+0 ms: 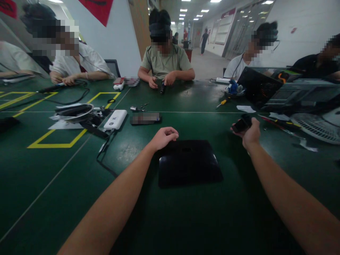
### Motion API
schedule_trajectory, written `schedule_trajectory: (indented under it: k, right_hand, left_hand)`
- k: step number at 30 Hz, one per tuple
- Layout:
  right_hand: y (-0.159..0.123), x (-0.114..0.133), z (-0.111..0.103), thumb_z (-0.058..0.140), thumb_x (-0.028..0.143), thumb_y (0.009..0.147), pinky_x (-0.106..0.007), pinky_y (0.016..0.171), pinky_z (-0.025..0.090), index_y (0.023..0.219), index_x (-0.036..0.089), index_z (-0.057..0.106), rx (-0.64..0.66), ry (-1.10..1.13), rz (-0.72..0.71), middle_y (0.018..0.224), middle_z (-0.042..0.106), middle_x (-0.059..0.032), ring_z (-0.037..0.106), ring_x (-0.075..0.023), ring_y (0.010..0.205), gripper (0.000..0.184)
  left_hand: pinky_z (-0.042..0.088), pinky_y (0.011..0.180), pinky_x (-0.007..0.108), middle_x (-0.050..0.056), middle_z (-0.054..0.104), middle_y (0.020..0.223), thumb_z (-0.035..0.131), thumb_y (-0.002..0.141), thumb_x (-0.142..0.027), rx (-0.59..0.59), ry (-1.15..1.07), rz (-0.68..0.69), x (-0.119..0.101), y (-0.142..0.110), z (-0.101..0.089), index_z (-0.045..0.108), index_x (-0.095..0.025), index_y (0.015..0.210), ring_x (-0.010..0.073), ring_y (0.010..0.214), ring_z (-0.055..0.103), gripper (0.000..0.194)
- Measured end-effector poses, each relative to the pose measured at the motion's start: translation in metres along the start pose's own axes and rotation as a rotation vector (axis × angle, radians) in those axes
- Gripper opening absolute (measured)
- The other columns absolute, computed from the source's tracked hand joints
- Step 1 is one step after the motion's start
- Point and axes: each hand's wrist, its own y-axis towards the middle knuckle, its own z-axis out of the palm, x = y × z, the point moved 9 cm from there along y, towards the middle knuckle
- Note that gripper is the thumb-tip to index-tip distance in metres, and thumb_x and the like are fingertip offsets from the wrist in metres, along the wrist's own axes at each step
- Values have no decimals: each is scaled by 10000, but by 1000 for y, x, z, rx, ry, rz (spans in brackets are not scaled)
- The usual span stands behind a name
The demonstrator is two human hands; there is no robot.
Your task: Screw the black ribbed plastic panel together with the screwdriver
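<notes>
A glossy black plate [190, 166], shaped like a monitor stand base, lies flat on the green table in front of me. A small rectangular recess shows near its far edge. My left hand [165, 138] rests at the plate's far left corner with its fingers curled together. Whatever those fingers may hold is hidden. Off to the right, my right hand [251, 132] is closed around a small dark block-shaped piece [242, 123], held just above the table and apart from the plate. The exact kind of this piece cannot be made out.
Beyond my left hand are a white power bank [115, 119] with a cable and a dark flat case [145, 118]. A fan grille [318, 124], a computer case [300, 94] and a yellow-handled screwdriver [222, 103] lie rightward. Several people sit around the table.
</notes>
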Motion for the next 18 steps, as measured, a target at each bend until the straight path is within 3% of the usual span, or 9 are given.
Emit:
schedule_trajectory:
  k: [2, 5, 7, 11, 14, 18]
  right_hand:
    - [-15, -6, 18, 207, 772, 1052, -405, 651, 606, 971, 244, 687, 58, 263, 223, 899, 780, -143, 761, -293, 801, 718]
    - [-42, -1, 47, 581, 485, 1006, -287, 533, 525, 916, 256, 635, 124, 324, 376, 728, 730, -60, 665, -196, 610, 252]
    - [-57, 7, 67, 659, 389, 930, -301, 535, 536, 921, 261, 634, 179, 330, 388, 722, 738, -52, 667, -206, 614, 131]
    - [-83, 25, 107, 748, 485, 842, -369, 741, 626, 906, 274, 662, 377, 331, 305, 893, 801, -68, 761, -265, 908, 236]
    - [-102, 39, 126, 962, 440, 643, -405, 935, 611, 965, 268, 757, 485, 285, 206, 1003, 805, -46, 744, -273, 1067, 419]
    - [-138, 59, 155, 1013, 506, 625, -487, 989, 560, 1019, 258, 797, 772, 225, 83, 1002, 784, -36, 726, -276, 1009, 514]
  left_hand:
    - [537, 807, 370, 1, 714, 715, 771, 822, -354, -5, -3, 5, -1, -1, 0, 755, -206, 877, 199, 728, 683, 159]
    - [542, 812, 369, -3, 711, 709, 777, 818, -340, -6, -20, 7, -2, -1, 0, 756, -205, 871, 195, 725, 683, 147]
    - [547, 812, 371, -4, 709, 710, 784, 811, -345, -4, -27, 0, -2, -1, 1, 755, -206, 864, 194, 723, 681, 151]
    - [562, 831, 384, -4, 707, 721, 791, 802, -368, -5, -14, -12, -3, -2, 1, 753, -207, 858, 201, 740, 694, 174]
    - [565, 845, 394, -2, 696, 726, 787, 799, -386, -5, 5, -18, -3, -2, 2, 748, -206, 856, 205, 747, 694, 193]
    - [571, 849, 400, 11, 714, 757, 787, 790, -382, -11, 41, -23, -3, -2, 2, 750, -201, 862, 214, 764, 700, 198]
